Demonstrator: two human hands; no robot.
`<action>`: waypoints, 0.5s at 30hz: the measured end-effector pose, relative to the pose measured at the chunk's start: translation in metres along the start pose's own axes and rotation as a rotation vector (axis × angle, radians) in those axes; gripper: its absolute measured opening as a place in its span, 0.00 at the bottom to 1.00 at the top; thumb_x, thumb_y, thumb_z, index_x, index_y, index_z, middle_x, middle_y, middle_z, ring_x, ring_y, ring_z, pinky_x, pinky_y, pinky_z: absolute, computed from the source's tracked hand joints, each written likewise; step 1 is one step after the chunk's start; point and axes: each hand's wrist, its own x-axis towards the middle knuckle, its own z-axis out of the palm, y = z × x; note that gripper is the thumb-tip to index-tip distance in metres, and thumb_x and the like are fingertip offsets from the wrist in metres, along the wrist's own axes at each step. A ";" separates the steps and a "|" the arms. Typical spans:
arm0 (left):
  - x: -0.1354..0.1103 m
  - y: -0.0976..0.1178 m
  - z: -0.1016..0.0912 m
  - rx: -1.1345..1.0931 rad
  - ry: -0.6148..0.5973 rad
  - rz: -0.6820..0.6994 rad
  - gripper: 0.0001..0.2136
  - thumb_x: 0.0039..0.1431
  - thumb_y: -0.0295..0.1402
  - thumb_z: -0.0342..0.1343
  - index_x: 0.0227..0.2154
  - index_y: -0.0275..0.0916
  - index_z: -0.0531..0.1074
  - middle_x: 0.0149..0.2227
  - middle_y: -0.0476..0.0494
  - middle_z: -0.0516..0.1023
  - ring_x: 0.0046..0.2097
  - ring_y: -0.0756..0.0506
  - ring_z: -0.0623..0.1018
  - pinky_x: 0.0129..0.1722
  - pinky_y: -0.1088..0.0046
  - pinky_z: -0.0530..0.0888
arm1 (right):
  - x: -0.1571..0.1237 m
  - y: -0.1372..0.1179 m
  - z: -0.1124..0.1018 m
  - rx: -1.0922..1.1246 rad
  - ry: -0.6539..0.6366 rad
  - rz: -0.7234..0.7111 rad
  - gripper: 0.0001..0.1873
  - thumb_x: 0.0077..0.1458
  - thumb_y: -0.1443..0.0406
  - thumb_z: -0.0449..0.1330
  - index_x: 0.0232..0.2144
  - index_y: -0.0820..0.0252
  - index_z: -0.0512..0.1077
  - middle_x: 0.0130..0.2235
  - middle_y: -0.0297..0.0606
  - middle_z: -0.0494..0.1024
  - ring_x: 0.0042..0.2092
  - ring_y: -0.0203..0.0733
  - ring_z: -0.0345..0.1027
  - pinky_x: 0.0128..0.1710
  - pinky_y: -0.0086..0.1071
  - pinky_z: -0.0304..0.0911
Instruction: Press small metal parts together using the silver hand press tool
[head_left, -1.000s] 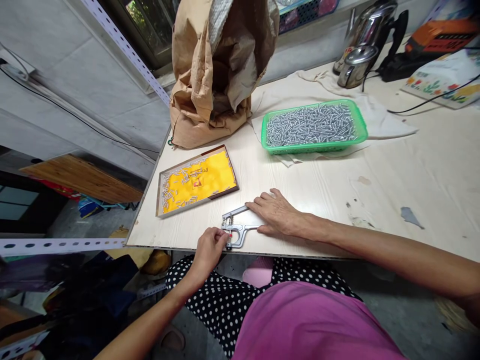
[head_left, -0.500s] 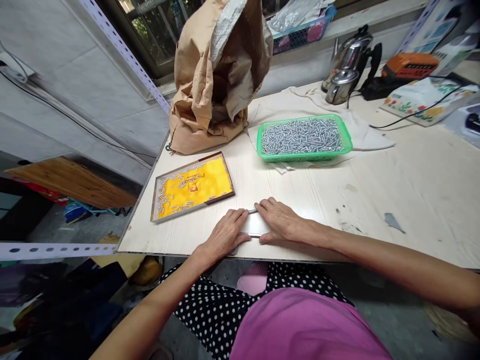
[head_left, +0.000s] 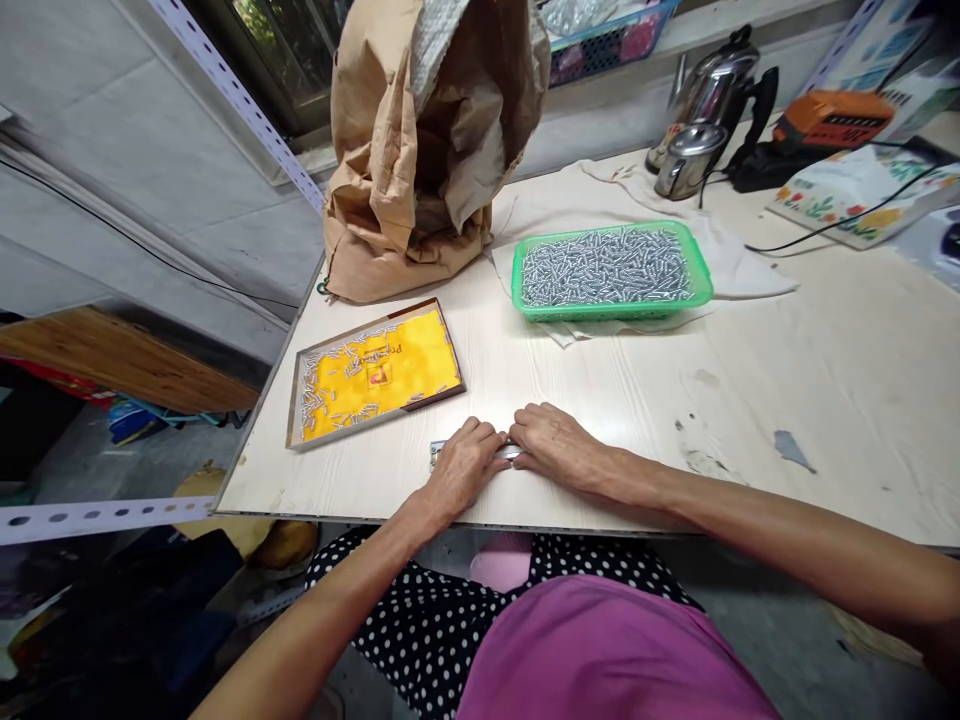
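Observation:
Both my hands lie on a small metal hand press near the front edge of the pale wooden table. My left hand covers its left half, fingers curled over it; only the tool's left tip shows. My right hand rests palm down on the right half, fingers pressed together on it. The two hands touch at the fingertips. A yellow-lined shallow tray with several small metal pieces sits just beyond my left hand.
A green basket full of small metal screws stands on a white cloth at mid-table. A crumpled brown paper sack stands at the back left. A steel kettle, an orange tool and a cable lie at the back right.
My left hand moved from pinching the tool's lower end up onto its top, beside my right hand. The camera shifted slightly; the tool now lies almost hidden under both hands.

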 end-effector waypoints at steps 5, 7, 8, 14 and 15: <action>0.001 0.001 0.007 0.014 0.070 -0.027 0.16 0.69 0.39 0.43 0.33 0.37 0.73 0.33 0.43 0.74 0.39 0.43 0.69 0.39 0.66 0.70 | 0.008 0.006 0.010 0.052 0.010 -0.053 0.14 0.63 0.62 0.57 0.27 0.63 0.72 0.29 0.40 0.74 0.33 0.41 0.64 0.35 0.35 0.54; 0.002 0.001 0.007 0.019 0.072 -0.030 0.16 0.69 0.39 0.44 0.33 0.37 0.73 0.32 0.43 0.74 0.39 0.43 0.70 0.39 0.66 0.70 | 0.007 0.005 0.011 0.052 0.021 -0.058 0.15 0.64 0.62 0.55 0.27 0.63 0.72 0.29 0.39 0.73 0.33 0.40 0.64 0.36 0.34 0.54; 0.002 0.001 0.006 0.023 0.073 -0.035 0.15 0.69 0.39 0.44 0.34 0.37 0.73 0.33 0.43 0.74 0.39 0.43 0.70 0.39 0.66 0.70 | 0.005 0.005 0.011 0.049 0.029 -0.055 0.14 0.64 0.63 0.55 0.28 0.63 0.72 0.30 0.40 0.73 0.33 0.41 0.63 0.36 0.35 0.55; -0.007 0.010 0.012 0.068 0.177 -0.135 0.17 0.63 0.37 0.56 0.52 0.36 0.67 0.52 0.36 0.73 0.52 0.39 0.71 0.51 0.58 0.72 | -0.001 0.020 -0.004 0.013 0.094 -0.081 0.21 0.57 0.53 0.62 0.46 0.64 0.71 0.43 0.47 0.73 0.43 0.48 0.63 0.42 0.39 0.58; -0.010 0.014 0.016 0.079 0.213 -0.156 0.18 0.62 0.35 0.57 0.53 0.35 0.66 0.54 0.34 0.71 0.55 0.38 0.70 0.53 0.57 0.71 | -0.001 0.024 -0.007 0.008 0.079 -0.084 0.24 0.57 0.51 0.61 0.47 0.64 0.71 0.44 0.48 0.73 0.44 0.49 0.63 0.42 0.39 0.58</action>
